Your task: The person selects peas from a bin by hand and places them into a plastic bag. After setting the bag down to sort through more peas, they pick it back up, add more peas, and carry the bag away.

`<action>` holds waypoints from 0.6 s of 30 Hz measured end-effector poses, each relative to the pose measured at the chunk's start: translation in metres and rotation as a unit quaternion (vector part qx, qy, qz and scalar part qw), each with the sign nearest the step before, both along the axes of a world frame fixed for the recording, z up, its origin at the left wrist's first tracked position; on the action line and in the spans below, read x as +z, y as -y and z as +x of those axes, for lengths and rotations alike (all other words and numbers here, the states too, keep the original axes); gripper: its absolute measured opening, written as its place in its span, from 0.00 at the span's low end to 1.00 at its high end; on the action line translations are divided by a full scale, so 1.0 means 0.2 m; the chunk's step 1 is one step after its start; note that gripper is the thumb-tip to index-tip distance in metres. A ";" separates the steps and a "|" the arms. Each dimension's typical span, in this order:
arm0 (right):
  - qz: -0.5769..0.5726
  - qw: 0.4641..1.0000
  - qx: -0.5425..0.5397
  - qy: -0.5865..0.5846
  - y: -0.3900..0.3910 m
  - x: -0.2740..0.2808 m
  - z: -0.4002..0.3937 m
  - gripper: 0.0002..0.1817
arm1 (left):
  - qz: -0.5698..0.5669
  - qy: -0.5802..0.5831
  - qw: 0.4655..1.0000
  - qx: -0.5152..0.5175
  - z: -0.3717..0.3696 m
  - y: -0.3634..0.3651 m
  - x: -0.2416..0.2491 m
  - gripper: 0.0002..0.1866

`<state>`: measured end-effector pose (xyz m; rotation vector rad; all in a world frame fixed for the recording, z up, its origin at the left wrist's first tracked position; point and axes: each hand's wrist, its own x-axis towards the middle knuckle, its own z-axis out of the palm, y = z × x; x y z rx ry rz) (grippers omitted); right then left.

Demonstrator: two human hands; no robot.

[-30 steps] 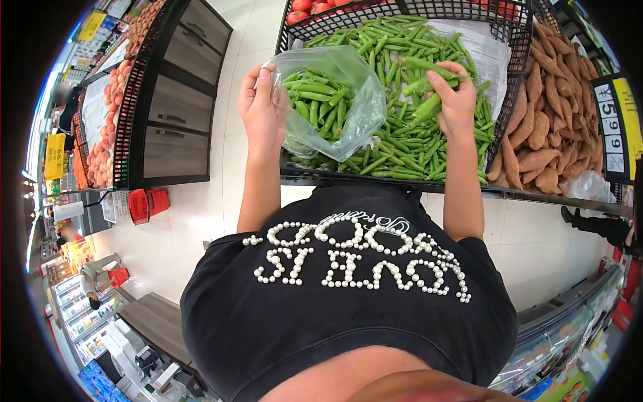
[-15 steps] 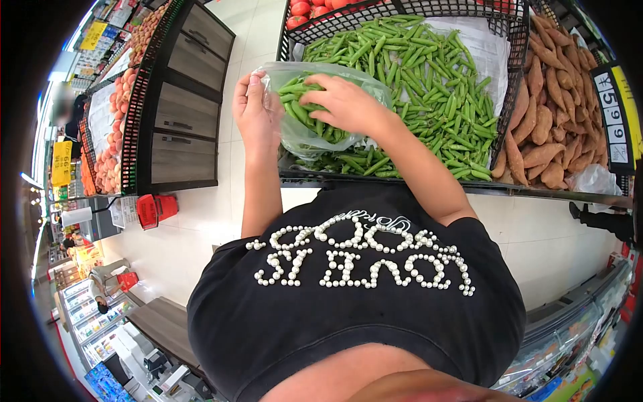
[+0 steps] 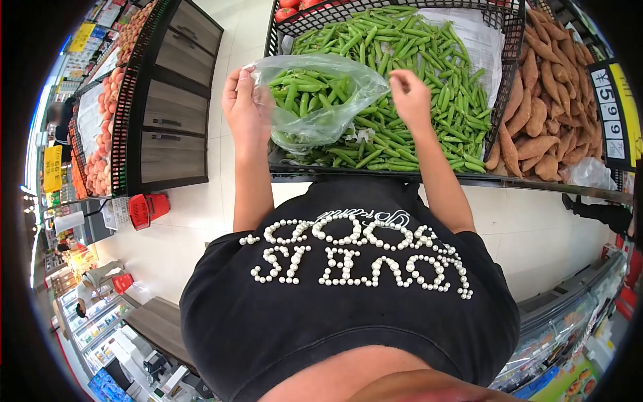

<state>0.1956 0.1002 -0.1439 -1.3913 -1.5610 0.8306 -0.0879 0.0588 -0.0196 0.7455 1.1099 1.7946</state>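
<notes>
A clear plastic bag [image 3: 321, 130] with green pea pods [image 3: 305, 94] inside hangs over the near left part of the pea pod bin. At its left rim, my left hand [image 3: 245, 100] pinches the plastic between thumb and fingers. My right hand [image 3: 410, 99] is at the bag's right corner, fingers curled and pressed together on the stretched rim. The bag's mouth is spread between the two hands. Loose pea pods [image 3: 442, 100] lie heaped in the bin below and to the right.
A black lattice crate edge [image 3: 512, 40] separates the pods from sweet potatoes [image 3: 542, 100] on the right, beside a price sign [image 3: 613, 114]. Tomatoes [image 3: 287, 12] lie at the back. Wooden cabinets [image 3: 174, 127] and a red basket [image 3: 149, 209] stand on the left.
My right hand has come out of the bag, let go of the pods, and moved right to the bag's rim. The bag's mouth is now stretched wider, with pods lying inside.
</notes>
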 end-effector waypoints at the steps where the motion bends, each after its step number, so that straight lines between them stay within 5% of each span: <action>1: -0.055 0.995 0.017 0.077 -0.02 -0.08 0.02 0.24 | 0.005 -0.005 1.000 -0.006 -0.01 0.00 -0.01 0.08; 5: -0.155 0.925 0.099 0.333 0.16 -0.13 -0.15 0.57 | 0.012 -0.017 1.000 -0.014 -0.04 0.00 -0.03 0.08; 8: -0.165 0.892 0.124 0.403 0.21 -0.09 -0.26 0.57 | 0.005 -0.011 1.000 0.003 -0.02 0.01 -0.01 0.08; 18: -0.099 0.928 0.118 0.339 0.29 -0.20 -0.22 0.45 | 0.022 -0.010 1.000 -0.008 -0.09 0.01 -0.05 0.07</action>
